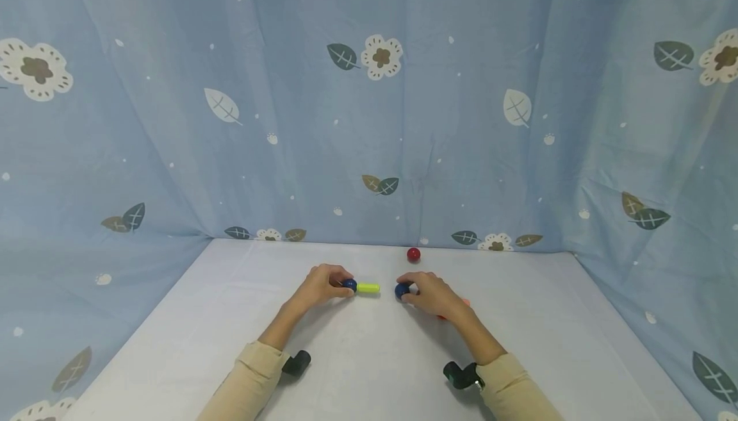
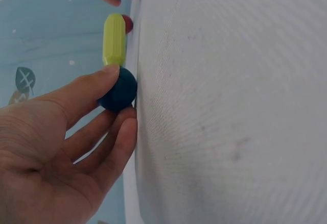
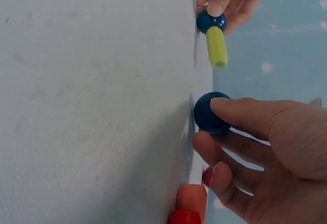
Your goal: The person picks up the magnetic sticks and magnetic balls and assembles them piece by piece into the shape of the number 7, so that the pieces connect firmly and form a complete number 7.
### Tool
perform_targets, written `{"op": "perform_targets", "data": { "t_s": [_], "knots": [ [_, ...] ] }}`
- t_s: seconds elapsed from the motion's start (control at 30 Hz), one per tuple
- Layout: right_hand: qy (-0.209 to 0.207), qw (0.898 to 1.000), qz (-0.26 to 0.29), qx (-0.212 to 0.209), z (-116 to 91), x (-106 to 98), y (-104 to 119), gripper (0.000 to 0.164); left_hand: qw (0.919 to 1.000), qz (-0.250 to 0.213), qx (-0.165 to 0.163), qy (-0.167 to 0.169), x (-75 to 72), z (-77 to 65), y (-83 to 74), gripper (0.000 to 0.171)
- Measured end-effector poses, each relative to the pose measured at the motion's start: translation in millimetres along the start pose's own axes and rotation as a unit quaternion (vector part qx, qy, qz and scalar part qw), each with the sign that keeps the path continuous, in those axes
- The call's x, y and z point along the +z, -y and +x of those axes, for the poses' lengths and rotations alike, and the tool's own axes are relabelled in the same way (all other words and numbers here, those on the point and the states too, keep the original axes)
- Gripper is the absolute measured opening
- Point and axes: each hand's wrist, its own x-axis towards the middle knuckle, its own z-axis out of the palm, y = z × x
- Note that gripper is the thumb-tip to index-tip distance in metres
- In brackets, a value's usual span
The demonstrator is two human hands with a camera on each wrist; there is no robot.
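My left hand pinches a dark blue ball between thumb and fingers. A yellow-green faceted stick juts from that ball toward the right hand; a small hole shows in the stick's free end in the right wrist view. Another dark blue ball is pinched between the thumb and fingers of my right hand. A short gap separates this ball from the stick's end. Both hands are close over the white table, facing each other.
Behind the hands, a red ball sits near the table's back edge. An orange stick and a red piece lie by the right hand, partly hidden by the forearm in the head view. A blue patterned curtain surrounds the table.
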Motion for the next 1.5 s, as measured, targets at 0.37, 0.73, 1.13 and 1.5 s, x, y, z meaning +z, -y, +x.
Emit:
{"op": "perform_targets", "data": {
  "t_s": [0.37, 0.73, 1.13, 1.5],
  "knots": [
    [0.006, 1.0, 0.003, -0.002, 5, 0, 5, 0.04, 1.0, -0.002, 0.001, -0.001, -1.1, 0.7, -2.7, 0.026],
    [0.007, 1.0, 0.003, -0.003, 8, 1, 9, 0.039, 1.0, 0.003, -0.003, -0.004, 0.3, 2.7, -0.3, 0.027],
    [0.021, 1.0, 0.01, -0.013, 8, 1, 17, 0.041, 0.9999, -0.001, -0.012, -0.005, 1.2, 2.1, -0.5, 0.027],
    [0.022, 0.999, 0.014, -0.03, 9, 4, 18, 0.039, 0.9999, 0.001, -0.011, -0.005, 1.1, 0.3, -1.1, 0.026]
  ]
}}
